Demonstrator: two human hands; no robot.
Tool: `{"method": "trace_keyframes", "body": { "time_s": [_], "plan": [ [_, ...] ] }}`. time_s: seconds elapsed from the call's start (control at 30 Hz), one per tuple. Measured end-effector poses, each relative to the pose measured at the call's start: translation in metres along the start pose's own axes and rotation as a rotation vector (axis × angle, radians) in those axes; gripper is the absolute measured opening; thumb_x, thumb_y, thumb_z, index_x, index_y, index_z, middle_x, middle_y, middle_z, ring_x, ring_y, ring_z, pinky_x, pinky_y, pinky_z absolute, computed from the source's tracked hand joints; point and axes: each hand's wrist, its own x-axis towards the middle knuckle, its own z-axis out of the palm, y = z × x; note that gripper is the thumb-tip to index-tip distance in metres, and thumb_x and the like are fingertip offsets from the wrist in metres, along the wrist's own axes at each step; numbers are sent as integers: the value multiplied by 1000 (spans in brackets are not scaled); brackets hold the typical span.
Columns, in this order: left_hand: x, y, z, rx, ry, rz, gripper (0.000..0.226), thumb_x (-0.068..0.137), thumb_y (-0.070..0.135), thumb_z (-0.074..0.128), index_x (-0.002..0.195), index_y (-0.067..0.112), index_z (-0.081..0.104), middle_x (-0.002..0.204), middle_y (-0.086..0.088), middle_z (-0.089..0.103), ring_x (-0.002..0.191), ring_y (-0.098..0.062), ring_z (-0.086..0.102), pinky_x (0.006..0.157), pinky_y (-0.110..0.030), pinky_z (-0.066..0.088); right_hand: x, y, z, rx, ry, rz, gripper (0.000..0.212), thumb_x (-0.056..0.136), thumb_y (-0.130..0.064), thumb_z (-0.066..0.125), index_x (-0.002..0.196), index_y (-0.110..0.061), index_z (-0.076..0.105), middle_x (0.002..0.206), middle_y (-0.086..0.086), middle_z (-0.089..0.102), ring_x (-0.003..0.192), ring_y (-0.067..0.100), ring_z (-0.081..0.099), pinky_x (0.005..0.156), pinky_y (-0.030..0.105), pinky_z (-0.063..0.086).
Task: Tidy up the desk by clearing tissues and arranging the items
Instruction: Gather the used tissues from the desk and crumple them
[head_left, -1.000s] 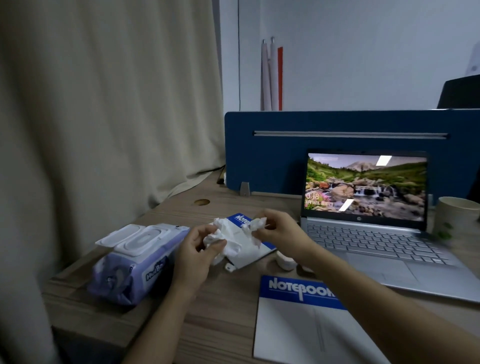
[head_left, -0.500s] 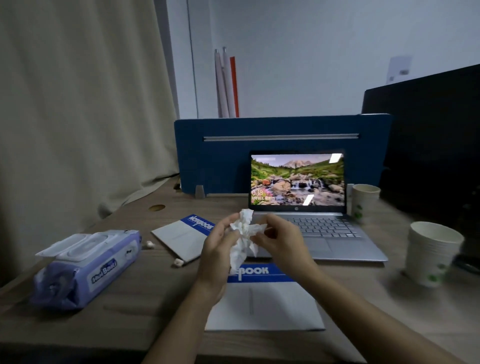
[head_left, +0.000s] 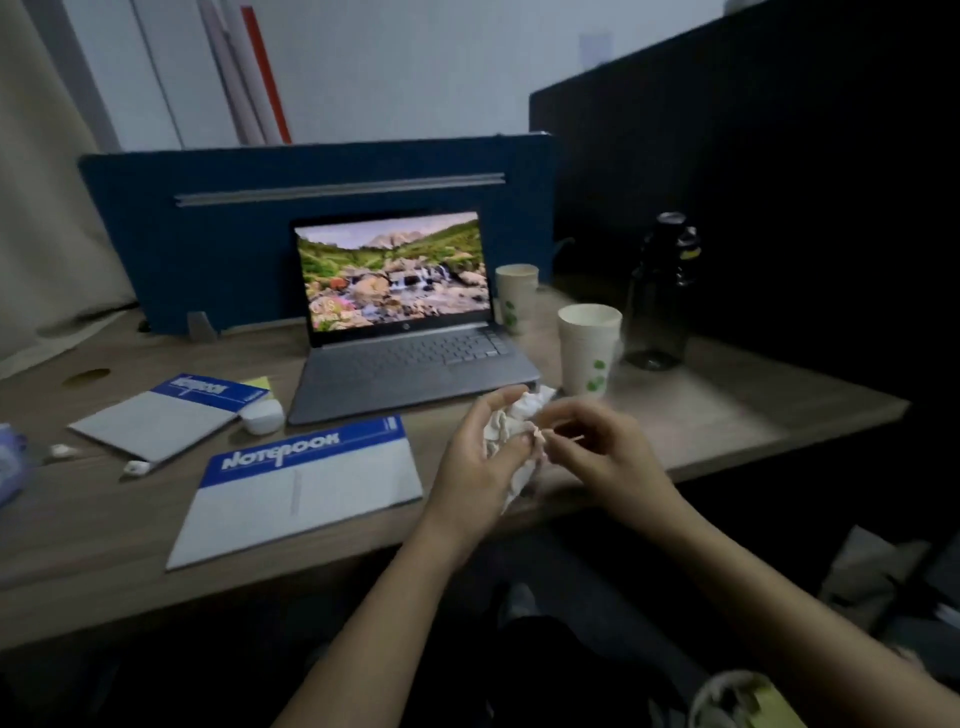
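Note:
A crumpled white tissue (head_left: 511, 431) sits between my two hands above the desk's front edge, right of the laptop. My left hand (head_left: 475, 467) cups it from the left with curled fingers. My right hand (head_left: 597, 452) pinches its right side with fingertips. Part of the tissue is hidden behind my fingers. Two notebooks lie on the wooden desk (head_left: 701, 415): a large one (head_left: 301, 488) in front of the laptop and a smaller one (head_left: 166, 415) further left. A white earbud case (head_left: 262, 415) rests between them, with small white bits (head_left: 137, 467) near the smaller notebook.
An open laptop (head_left: 405, 322) stands at the middle back before a blue divider (head_left: 234, 218). Two paper cups (head_left: 589, 348) (head_left: 514, 296) and a dark bottle (head_left: 660, 296) stand to its right. The wet-wipe pack (head_left: 8, 462) shows at the left edge. A bin bag (head_left: 737, 696) sits below right.
Both hands carried the tissue rightward, from over the notebooks to the desk's front right. My view swung right, so the wipe pack slid to the left edge.

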Motion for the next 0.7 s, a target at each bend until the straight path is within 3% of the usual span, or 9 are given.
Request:
{"method": "trace_keyframes", "body": {
  "time_s": [0.1,0.27,0.37,0.53,0.6,0.7],
  "plan": [
    [-10,-22,41,-18,-73,-21,40,83,13,66,122,25,61,120,-6,69,114,-28,64,97,-44,52,-39,16,-38,35,89,116,28,83,-11,74,108,-18,63,106,-6,66,91,17,67,78,37,57],
    [-20,-50,106,-2,-290,-97,46,87,6,58,127,29,56,127,-6,64,112,-27,65,98,-49,51,-100,34,-84,73,156,152,45,85,-15,73,127,-22,57,118,-1,67,104,21,67,87,33,55],
    [-29,-74,134,-7,-363,-170,51,86,5,55,132,29,51,122,-6,65,103,-21,66,90,-40,52,-133,49,-108,117,208,215,47,85,-20,74,128,-24,57,121,2,66,108,23,66,86,35,55],
    [-41,-128,166,54,-420,-320,59,93,-3,50,134,39,45,133,2,59,114,-11,63,94,-30,53,-183,90,-132,197,223,431,41,86,-26,71,126,-28,61,121,1,66,109,23,66,84,34,55],
    [-45,-157,179,104,-455,-396,62,94,0,50,137,44,42,136,5,57,119,-11,60,100,-31,50,-204,110,-141,261,215,518,41,87,-21,68,127,-24,61,121,4,66,108,28,65,85,36,55],
    [-52,-200,195,198,-504,-499,56,98,11,50,141,44,36,127,18,58,114,2,58,90,-18,47,-230,135,-151,259,239,654,37,83,-21,73,120,-23,65,112,8,69,101,31,67,85,39,56]
  ]
}}
